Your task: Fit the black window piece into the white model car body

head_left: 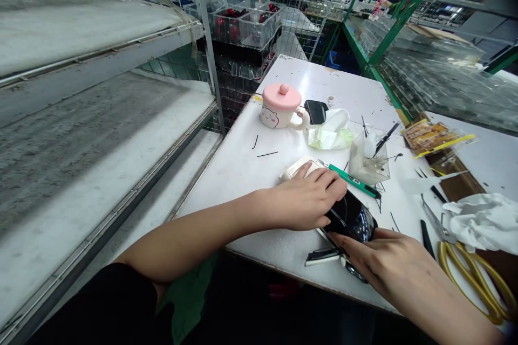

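A glossy black curved part (351,219) lies on the white table (291,151) near its front edge. My left hand (309,198) rests palm down over the part's left end, fingers curled onto it. From the right, my right hand (388,259) presses its fingers against the part's near edge. A thin black and white strip (321,256) lies just in front of the part. A green pen (352,179) and a small white box (297,168) lie just behind my left hand.
A pink-lidded mug (281,107), a black phone (315,111), crumpled tissue (329,130) and a clear cup of tools (370,159) stand farther back. Yellow-handled scissors (469,267) and white cloth (483,221) lie right. Grey shelves (81,118) run along the left. Short black strips are scattered.
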Demonstrator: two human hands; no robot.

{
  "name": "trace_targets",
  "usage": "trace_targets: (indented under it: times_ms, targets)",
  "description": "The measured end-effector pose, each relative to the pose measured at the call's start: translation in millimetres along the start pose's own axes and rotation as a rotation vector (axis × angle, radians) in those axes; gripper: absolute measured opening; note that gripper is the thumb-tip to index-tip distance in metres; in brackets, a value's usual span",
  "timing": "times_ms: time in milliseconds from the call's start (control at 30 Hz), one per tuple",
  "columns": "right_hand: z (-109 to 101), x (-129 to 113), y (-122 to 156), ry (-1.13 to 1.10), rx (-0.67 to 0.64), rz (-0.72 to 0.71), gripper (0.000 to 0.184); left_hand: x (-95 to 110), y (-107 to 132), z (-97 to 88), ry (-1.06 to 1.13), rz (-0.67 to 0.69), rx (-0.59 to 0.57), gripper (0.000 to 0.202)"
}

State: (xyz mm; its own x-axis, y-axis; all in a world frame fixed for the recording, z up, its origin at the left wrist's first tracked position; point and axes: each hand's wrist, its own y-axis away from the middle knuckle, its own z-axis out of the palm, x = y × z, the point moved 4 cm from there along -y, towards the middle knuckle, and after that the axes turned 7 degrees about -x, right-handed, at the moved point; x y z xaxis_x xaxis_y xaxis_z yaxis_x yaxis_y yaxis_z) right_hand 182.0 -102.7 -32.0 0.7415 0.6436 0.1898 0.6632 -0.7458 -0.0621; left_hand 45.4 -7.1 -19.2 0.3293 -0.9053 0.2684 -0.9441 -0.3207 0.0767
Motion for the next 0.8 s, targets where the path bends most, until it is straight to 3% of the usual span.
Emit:
trace_targets:
  times_ms: [100,400,800]
  targets:
    - [-3,0,0,0.043,-0.037,-0.085,0.038,1,-1,4.2,-0.042,-0.006,0.049,0.037]
    - [-4,3,-6,0.087,-0.089,-0.119,0.039,3,-1,6.1,-0.104,-0.006,0.095,0.042]
    - [-9,1,-8,0.094,-0.027,-0.053,0.044,-5,1,-4.8,0.108,0.017,-0.002,0.029]
